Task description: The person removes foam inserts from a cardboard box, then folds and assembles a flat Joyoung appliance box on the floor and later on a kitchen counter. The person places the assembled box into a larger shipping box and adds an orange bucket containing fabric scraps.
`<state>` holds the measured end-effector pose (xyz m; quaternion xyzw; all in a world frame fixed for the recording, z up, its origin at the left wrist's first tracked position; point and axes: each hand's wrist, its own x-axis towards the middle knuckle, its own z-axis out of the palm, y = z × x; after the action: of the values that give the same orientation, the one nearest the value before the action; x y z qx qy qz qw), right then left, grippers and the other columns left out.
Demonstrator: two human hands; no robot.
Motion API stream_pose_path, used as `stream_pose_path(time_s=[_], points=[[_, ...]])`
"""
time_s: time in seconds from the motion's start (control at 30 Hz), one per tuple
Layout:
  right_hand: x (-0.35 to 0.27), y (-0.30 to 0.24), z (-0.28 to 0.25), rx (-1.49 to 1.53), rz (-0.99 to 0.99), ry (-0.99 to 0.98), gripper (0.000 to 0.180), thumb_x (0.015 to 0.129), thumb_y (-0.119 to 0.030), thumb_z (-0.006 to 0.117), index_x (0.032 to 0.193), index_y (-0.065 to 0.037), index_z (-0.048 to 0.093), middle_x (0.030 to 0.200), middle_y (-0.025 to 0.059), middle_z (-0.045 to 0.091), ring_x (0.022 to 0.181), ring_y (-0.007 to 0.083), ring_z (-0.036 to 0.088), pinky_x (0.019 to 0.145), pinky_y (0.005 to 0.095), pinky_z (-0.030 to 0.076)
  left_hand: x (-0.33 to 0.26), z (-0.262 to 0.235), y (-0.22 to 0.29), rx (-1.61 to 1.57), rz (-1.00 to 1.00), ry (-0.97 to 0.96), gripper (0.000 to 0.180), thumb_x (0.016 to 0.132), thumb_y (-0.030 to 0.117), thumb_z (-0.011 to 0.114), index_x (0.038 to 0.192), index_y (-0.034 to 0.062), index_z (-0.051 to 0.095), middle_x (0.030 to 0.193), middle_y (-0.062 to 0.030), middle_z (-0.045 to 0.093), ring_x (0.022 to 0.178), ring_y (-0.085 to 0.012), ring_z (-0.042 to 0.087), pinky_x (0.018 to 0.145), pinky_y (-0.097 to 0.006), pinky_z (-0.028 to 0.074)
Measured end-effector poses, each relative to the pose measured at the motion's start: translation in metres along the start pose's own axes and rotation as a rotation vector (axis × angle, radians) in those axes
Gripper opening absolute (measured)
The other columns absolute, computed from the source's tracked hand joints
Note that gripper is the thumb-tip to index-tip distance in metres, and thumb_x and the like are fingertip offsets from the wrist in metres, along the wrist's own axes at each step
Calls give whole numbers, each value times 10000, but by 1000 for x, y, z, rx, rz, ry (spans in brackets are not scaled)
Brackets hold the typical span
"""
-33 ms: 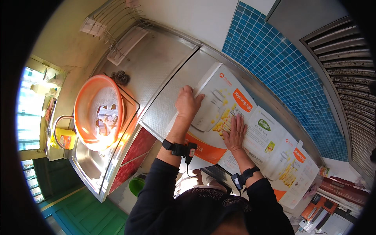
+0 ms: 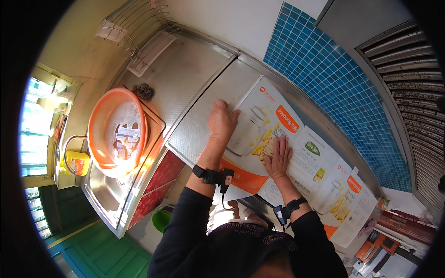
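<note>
A flattened cardboard appliance box [image 2: 324, 162], printed white, grey and orange, lies across the metal counter. Its panels are spread out, with crease lines between them. My left hand [image 2: 221, 124] has its fingers curled at the box's left edge, pinching it. The fingertips are partly hidden. My right hand [image 2: 279, 157] rests flat on the printed panel near the middle, fingers stretched out, gripping nothing. Both wrists wear black straps with small devices.
At the left, an orange plastic basin [image 2: 95, 132] stands in the sink under a curved faucet [image 2: 68, 143]. A dark scrubber [image 2: 143, 91] lies behind it. A wire rack [image 2: 127, 34] hangs at the back left. Blue tiles [image 2: 324, 78] line the far wall. A green bucket [image 2: 161, 221] stands below.
The narrow strip along the box's left edge shows less beside my left hand than before. Both hands stay nearly in place.
</note>
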<state>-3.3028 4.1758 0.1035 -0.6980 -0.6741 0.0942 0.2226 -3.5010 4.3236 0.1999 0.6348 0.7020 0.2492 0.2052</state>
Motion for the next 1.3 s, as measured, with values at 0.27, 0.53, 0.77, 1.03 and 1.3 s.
stream_pose_path(time_s=[0.27, 0.53, 0.77, 1.03, 1.3], points=[[-5, 2, 0, 48, -4, 29, 755, 756, -354, 588, 1385, -50, 299, 1474, 167, 205, 1361, 386, 157, 1033, 626, 123, -1, -27, 21, -29, -59, -162, 429, 721, 337, 723, 921, 16, 521, 888, -196, 638, 855, -366, 613, 736, -415, 479], [-10, -3, 1, -30, 22, -22, 739, 775, -359, 582, 1386, -54, 300, 1477, 161, 201, 1364, 378, 155, 1034, 624, 119, -2, 1, -18, -168, 68, -339, 384, 741, 291, 711, 938, -21, 604, 898, -194, 638, 806, -360, 608, 725, -368, 478], [-1, 1, 0, -71, -6, -22, 737, 788, -388, 575, 1387, -59, 298, 1477, 159, 204, 1364, 378, 153, 1025, 634, 126, 20, 22, -49, -179, 216, -315, 266, 795, 216, 642, 862, -40, 671, 802, -135, 655, 700, -239, 608, 666, -303, 468], [-3, -1, -2, -20, 3, -23, 738, 785, -363, 568, 1391, -54, 283, 1476, 166, 199, 1364, 389, 140, 1033, 624, 124, 25, 5, -22, -216, 27, -390, 349, 814, 298, 626, 891, -38, 682, 1026, -178, 629, 813, -280, 618, 730, -325, 476], [-9, -13, 10, -69, 49, 8, 745, 801, -403, 527, 1396, -41, 265, 1475, 184, 194, 1360, 399, 152, 1035, 616, 133, 32, -8, 19, 151, 52, -414, 447, 772, 401, 655, 1002, 17, 659, 1117, -159, 544, 955, -298, 596, 796, -366, 479]])
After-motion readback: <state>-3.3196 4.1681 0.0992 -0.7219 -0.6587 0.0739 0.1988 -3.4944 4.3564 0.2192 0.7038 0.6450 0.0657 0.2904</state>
